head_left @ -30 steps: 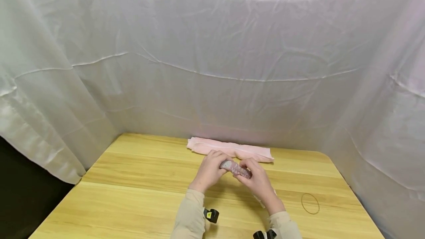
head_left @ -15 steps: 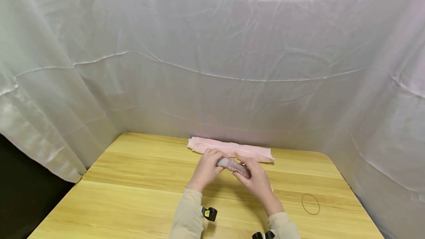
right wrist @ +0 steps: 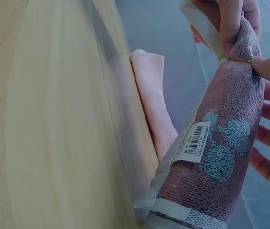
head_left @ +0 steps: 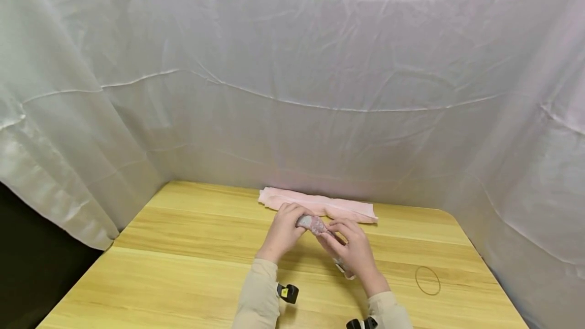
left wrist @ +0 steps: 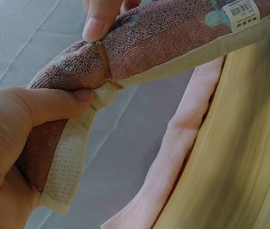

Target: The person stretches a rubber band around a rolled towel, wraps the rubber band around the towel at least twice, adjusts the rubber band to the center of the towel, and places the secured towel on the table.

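Both hands hold a rolled towel (head_left: 315,224), mauve with teal spots and a pale border, above the table. My left hand (head_left: 283,230) grips one end, its thumb lying along the roll in the left wrist view. A thin brown rubber band (left wrist: 104,59) circles the towel just beyond that thumb. The right hand (head_left: 355,248) has its thumb tip at the band and its other fingers behind the roll, as the right wrist view shows. A white barcode label (right wrist: 194,142) is on the towel's far part, which slants down beneath the right hand in the head view.
A pink rolled cloth (head_left: 315,204) lies along the back edge of the wooden table (head_left: 196,263). Another rubber band (head_left: 427,281) lies flat on the right side. Grey-white curtains (head_left: 292,85) stand behind and at both sides.
The right hand's fingers have shifted left along the towel to the band. The towel's other end has swung into sight below that hand. My left hand keeps its grip, slightly farther left.
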`<state>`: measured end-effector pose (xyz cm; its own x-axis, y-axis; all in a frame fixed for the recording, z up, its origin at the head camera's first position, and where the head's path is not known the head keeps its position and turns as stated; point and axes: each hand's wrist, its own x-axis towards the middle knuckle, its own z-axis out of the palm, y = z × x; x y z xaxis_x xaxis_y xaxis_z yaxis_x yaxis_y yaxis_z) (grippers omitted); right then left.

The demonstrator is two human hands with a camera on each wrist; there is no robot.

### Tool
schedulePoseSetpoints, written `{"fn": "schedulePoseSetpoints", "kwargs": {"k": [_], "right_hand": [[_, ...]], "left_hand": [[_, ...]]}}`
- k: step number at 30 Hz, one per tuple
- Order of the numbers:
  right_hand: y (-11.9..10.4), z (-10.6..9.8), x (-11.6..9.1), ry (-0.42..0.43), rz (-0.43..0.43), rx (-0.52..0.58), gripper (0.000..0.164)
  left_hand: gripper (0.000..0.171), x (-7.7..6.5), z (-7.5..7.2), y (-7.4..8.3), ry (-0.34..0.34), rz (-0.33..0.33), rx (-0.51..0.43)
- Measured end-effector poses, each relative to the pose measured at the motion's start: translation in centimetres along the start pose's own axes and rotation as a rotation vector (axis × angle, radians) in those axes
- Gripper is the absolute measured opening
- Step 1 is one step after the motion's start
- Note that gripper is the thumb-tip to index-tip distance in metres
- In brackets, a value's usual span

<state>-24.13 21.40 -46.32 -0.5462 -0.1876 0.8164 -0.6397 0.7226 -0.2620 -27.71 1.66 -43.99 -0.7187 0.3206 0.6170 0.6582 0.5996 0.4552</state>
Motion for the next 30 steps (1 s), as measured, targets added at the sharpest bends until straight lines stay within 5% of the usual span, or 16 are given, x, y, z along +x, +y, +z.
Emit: {"fn": "schedulePoseSetpoints", "kwargs": {"k": [8, 13, 20, 30], "right_hand": [[-0.4, -0.2, 0.0, -0.153, 0.146, 0.024, 0.038], [-0.8, 0.4, -0.2, -0.214, 0.216, 0.010, 0.052], [-1.0, 0.6, -0.5, -0.178, 0.294, -0.036, 0.040], [-1.0, 0.0, -0.2, -0.295, 0.420, -0.190, 0.027]], "left_hand": [[0.024, 0.0, -0.1, -0.1, -0.006, -0.031, -0.021], [0.024, 0.2, 0.0, 0.5, -0.007, 0.033, -0.023], [0.023, 0.5, 0.8, 1.5, 0.007, 0.156, -0.014], [0.023, 0.4, 1.0, 1.5, -0.047, 0.123, -0.045]]}}
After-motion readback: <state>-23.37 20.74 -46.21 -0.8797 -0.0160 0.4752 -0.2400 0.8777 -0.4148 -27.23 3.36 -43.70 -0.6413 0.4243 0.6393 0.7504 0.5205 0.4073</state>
